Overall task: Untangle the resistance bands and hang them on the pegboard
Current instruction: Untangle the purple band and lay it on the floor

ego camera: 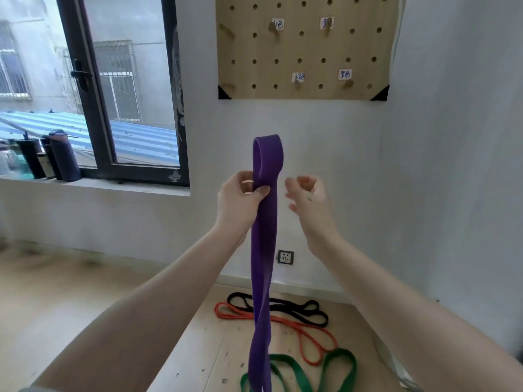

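Left hand (pixel 240 199) pinches purple band (pixel 264 236), held upright below wall pegboard (pixel 302 46). Right hand (pixel 307 193) just beside it, fingers loosely curled, holding nothing. Black band (pixel 297 306), orange band (pixel 305 332), green band (pixel 339 366) lie on wood floor (pixel 56 292). Window (pixel 93 89) left, bottles (pixel 60 155) on sill.

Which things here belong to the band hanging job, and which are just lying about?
Job: purple band gripped by left hand; right hand free; black band, orange band, green band on floor; pegboard.
Lying about: bottles on windowsill; wall socket.
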`<move>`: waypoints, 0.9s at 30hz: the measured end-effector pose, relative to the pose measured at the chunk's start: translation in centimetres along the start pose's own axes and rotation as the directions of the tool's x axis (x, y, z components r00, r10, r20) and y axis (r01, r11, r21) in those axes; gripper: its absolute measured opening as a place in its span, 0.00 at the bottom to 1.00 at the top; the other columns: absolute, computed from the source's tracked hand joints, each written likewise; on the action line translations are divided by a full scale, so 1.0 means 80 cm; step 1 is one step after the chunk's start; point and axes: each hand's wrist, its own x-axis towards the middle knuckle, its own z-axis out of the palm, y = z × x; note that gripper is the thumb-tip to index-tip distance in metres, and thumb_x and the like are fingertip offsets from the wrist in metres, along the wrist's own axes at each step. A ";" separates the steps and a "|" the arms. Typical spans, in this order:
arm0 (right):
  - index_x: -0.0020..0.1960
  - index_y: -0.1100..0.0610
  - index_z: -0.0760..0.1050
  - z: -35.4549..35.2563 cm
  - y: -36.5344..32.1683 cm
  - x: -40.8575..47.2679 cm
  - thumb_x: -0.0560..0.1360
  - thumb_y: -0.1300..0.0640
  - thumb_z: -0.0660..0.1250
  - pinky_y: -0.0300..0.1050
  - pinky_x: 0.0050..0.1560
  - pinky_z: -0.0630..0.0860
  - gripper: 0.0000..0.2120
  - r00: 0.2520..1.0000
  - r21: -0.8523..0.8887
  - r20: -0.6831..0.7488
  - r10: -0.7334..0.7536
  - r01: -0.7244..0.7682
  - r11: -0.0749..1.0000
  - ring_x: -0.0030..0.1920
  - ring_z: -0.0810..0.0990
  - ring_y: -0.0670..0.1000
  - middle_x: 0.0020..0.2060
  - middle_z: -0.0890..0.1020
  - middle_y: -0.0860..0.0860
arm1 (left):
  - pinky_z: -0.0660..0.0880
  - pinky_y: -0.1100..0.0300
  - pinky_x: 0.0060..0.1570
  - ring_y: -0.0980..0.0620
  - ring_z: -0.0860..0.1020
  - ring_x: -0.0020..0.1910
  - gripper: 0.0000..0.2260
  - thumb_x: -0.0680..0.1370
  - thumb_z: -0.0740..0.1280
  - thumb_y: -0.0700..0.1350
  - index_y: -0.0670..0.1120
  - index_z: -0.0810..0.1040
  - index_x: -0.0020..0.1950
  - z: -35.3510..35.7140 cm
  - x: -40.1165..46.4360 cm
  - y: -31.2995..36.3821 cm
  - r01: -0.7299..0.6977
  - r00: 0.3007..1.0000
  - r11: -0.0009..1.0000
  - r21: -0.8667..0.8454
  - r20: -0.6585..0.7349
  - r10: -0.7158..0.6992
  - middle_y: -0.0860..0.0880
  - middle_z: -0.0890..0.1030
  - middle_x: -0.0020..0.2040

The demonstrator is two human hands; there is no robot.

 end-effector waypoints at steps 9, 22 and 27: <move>0.43 0.53 0.75 0.019 0.075 -0.042 0.77 0.59 0.64 0.42 0.43 0.76 0.05 0.974 0.029 0.115 0.195 -0.200 0.979 0.40 0.79 0.48 0.39 0.82 0.49 | 0.78 0.60 0.37 0.55 0.80 0.34 0.09 0.75 0.67 0.35 0.50 0.78 0.44 0.001 0.005 -0.025 0.100 0.994 0.990 -0.103 -0.024 -0.103 0.50 0.82 0.37; 0.55 0.56 0.74 0.017 0.107 -0.034 0.76 0.62 0.65 0.42 0.42 0.81 0.07 0.910 0.089 0.090 0.405 -0.412 0.907 0.42 0.83 0.51 0.45 0.83 0.54 | 0.77 0.55 0.57 0.51 0.80 0.52 0.15 0.79 0.63 0.45 0.41 0.73 0.64 -0.019 -0.012 -0.095 0.358 0.901 0.933 0.047 0.247 -0.358 0.46 0.82 0.53; 0.47 0.57 0.77 0.016 0.143 -0.034 0.78 0.63 0.61 0.37 0.33 0.78 0.06 0.857 0.173 0.106 0.504 -0.515 0.840 0.33 0.81 0.47 0.36 0.82 0.51 | 0.79 0.59 0.49 0.52 0.82 0.47 0.12 0.81 0.59 0.47 0.42 0.76 0.57 -0.048 -0.075 -0.175 0.498 0.788 0.858 0.124 0.347 -0.508 0.46 0.83 0.48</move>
